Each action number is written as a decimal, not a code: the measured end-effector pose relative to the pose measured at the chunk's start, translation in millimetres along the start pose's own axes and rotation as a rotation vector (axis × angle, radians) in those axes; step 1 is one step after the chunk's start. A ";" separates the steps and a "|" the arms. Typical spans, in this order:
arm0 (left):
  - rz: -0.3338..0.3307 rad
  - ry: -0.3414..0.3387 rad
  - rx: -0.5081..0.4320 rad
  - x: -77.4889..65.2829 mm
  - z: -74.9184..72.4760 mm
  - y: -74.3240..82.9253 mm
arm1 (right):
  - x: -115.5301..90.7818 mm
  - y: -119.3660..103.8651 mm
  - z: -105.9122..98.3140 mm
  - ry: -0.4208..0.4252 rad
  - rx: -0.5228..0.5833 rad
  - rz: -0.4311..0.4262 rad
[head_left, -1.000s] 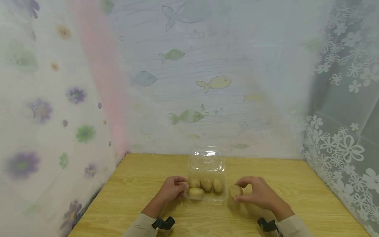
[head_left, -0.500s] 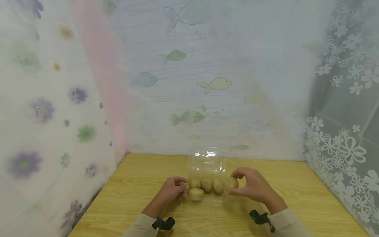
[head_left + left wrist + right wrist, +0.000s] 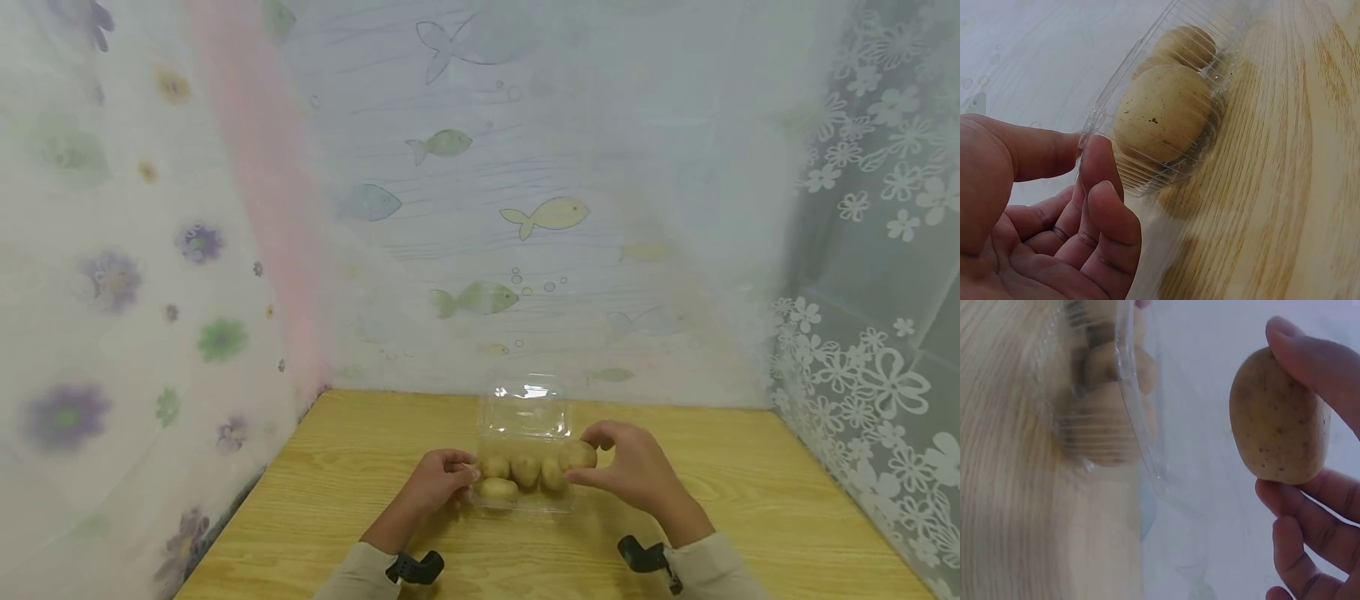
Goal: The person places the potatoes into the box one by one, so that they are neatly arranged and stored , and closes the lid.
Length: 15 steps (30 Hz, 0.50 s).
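A clear plastic clamshell box (image 3: pixel 525 417) stands on the table with its lid raised at the back. Several potatoes (image 3: pixel 498 489) lie inside it. My left hand (image 3: pixel 438 483) pinches the box's left rim between thumb and forefinger, as the left wrist view shows close up. Between the thumb and fingers of my right hand (image 3: pixel 637 467) is another potato (image 3: pixel 1280 419), held above the box's right edge. In the head view this potato partly covers the rightmost one in the box. The right wrist view shows it higher than the rim.
The wood-grain table (image 3: pixel 337 450) extends to both sides of the box. Behind it hangs a pale sheet printed with fish (image 3: pixel 547 212). Flowered sheets flank the table on the left and right. Each wrist wears a black camera mount (image 3: pixel 416 567).
My right hand has lifted the potato from beside the box and carried it left, over the right edge. The left hand has stayed at the left rim.
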<state>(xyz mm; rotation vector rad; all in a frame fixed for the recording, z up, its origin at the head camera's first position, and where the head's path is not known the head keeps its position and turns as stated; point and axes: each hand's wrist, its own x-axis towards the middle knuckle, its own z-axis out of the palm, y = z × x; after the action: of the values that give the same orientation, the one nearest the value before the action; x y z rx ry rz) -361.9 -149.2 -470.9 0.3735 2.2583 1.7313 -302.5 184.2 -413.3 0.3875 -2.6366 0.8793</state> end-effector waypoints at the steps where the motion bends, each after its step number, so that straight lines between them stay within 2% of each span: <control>1: -0.001 -0.001 0.000 -0.2 0.0 0.2 | -0.4 -1.8 0.9 0.003 0.006 0.009; 10: -0.011 0.002 -0.006 -1.8 1.0 3.6 | -2.0 -14.4 11.2 0.008 -0.011 0.090; 15: -0.016 0.000 -0.010 -2.1 1.4 4.2 | -4.4 -21.2 18.9 0.020 -0.051 0.101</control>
<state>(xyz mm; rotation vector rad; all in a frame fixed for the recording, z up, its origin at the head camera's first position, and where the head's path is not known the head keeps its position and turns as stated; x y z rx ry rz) -359.3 -147.7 -467.0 0.3524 2.2458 1.7341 -295.2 156.8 -418.2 0.2328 -2.6744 0.8396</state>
